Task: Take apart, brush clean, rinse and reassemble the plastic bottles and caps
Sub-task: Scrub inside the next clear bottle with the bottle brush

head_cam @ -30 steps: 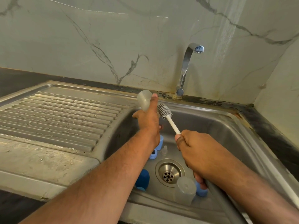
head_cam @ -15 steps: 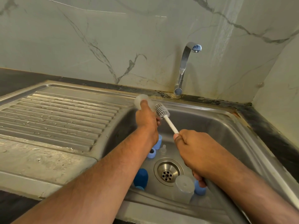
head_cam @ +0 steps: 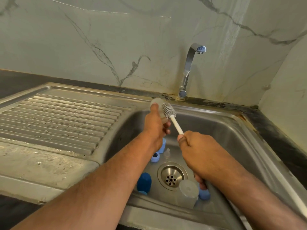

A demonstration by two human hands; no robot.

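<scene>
Over sink (head_cam: 216, 123), brush (head_cam: 172, 119) angled up-left

Brush (head_cam: 169, 111) handle's end inside right hand (head_cam: 201, 152); bottle (head_cam: 159, 108) half behind left hand (head_cam: 153, 127)

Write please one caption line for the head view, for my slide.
Over the steel sink, the left hand holds a clear bottle while the right hand works a white bottle brush against it.

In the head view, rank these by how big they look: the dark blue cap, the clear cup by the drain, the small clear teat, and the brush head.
1. clear cup
2. dark blue cap
3. brush head
4. small clear teat

The cup and cap lie nearer the camera than the brush head, so true sizes are unsure.
</scene>
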